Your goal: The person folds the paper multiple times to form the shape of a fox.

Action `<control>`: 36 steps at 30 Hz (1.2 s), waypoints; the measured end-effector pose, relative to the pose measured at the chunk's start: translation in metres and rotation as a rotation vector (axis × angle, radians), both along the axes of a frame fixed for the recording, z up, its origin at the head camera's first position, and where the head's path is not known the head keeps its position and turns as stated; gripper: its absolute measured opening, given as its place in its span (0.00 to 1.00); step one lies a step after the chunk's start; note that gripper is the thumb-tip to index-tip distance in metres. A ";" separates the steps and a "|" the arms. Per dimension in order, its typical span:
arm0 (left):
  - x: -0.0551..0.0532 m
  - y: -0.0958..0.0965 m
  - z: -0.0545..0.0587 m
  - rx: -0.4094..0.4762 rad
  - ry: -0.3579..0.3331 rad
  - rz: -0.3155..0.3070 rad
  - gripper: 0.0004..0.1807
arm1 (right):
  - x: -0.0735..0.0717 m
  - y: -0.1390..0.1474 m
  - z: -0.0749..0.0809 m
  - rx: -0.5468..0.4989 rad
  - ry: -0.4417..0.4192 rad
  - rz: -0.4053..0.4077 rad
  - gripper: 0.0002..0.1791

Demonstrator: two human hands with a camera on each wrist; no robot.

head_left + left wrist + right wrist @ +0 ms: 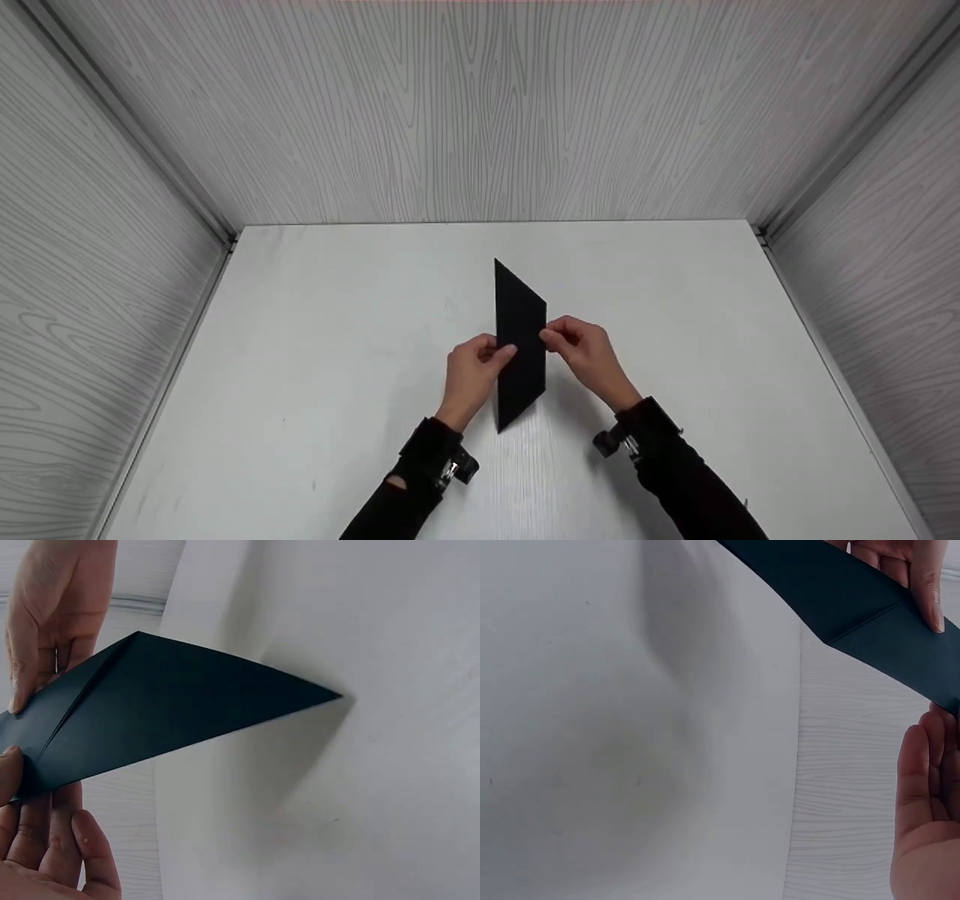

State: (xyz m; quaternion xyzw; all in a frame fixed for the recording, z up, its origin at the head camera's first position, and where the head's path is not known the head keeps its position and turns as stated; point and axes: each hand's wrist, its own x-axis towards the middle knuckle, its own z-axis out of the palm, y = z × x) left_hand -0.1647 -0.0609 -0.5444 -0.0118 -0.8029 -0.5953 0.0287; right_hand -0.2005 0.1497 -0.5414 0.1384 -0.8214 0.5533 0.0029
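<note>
black sheet [522,371] | between left hand [469,377] and right hand [589,358] | opposite edges pinched

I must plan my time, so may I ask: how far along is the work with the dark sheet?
Done: the dark sheet looks folded; a crease shows in the left wrist view. In hand: the left hand and right hand pinch its edges. Remaining: probably letting go, since both hands hold it; further folds I cannot tell.

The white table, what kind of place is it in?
Probably a little booth for filming hands at work. The white table has grey, wood-patterned walls along its far side and at its left and right, and there are small wrist cameras too.
</note>
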 end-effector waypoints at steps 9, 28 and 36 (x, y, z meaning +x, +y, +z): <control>-0.005 -0.001 0.003 0.015 0.009 0.035 0.11 | 0.003 0.000 -0.004 0.001 -0.003 0.054 0.06; -0.009 0.005 0.008 0.017 0.016 0.051 0.11 | 0.002 0.005 -0.003 0.038 -0.006 0.055 0.06; -0.009 0.004 0.010 0.051 -0.001 0.076 0.11 | 0.001 0.006 -0.007 0.024 -0.061 0.066 0.09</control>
